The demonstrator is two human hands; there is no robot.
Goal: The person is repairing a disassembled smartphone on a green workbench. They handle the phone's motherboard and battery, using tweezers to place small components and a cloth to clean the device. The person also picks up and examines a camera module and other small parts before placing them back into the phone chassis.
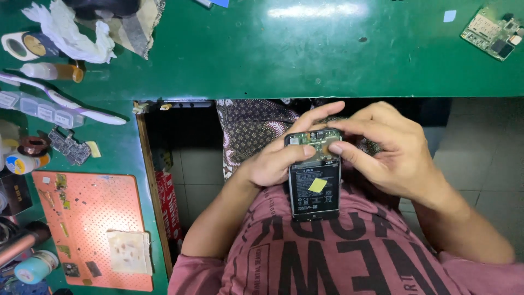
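phone [315,183]: back cover off, black battery with a yellow sticker showing
pose: upright, held between both hands, thumbs at its top

We wear a short-sleeved T-shirt [349,257] in dusty pink-maroon with large dark block lettering printed across the chest and a small dark-outlined rectangular panel of smaller print beside it. The sleeves end above the elbow, leaving both forearms bare. Our left hand [273,161] and right hand [390,150] carry no gloves, rings or watch. A dark fabric [251,128] with a pale paisley pattern covers our lap.
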